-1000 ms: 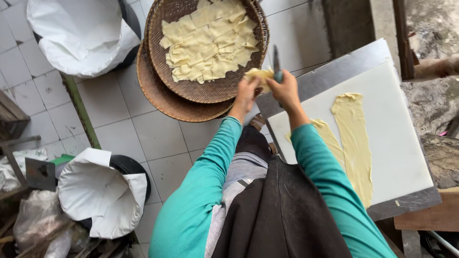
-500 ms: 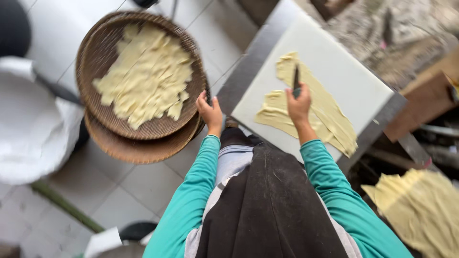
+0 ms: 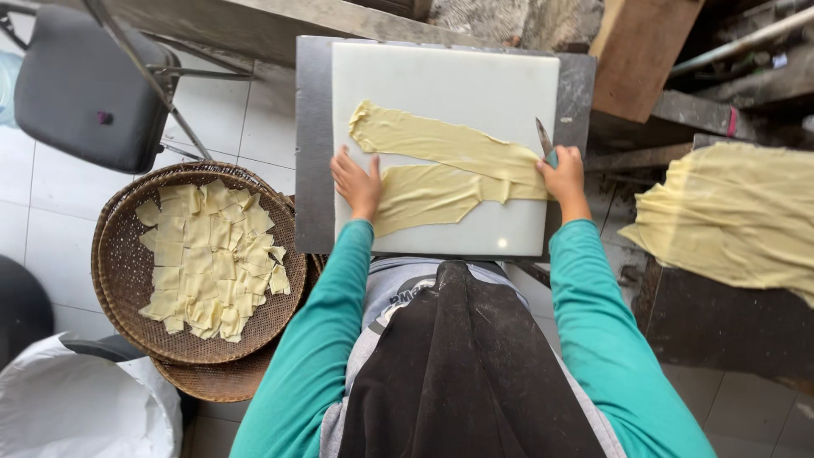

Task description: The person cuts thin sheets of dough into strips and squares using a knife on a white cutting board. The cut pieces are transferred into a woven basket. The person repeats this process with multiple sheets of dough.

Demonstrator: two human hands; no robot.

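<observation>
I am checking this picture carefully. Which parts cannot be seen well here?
- Knife handle: head view, hidden inside the right hand.
- Lower basket: mostly covered by the upper basket.
- Dough pile: cut off by the right edge.
- White sack: cut off by the bottom edge.

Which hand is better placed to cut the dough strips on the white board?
Probably the right hand: it grips the knife at the dough strips' end. The left hand lies flat, steadying them.
</observation>
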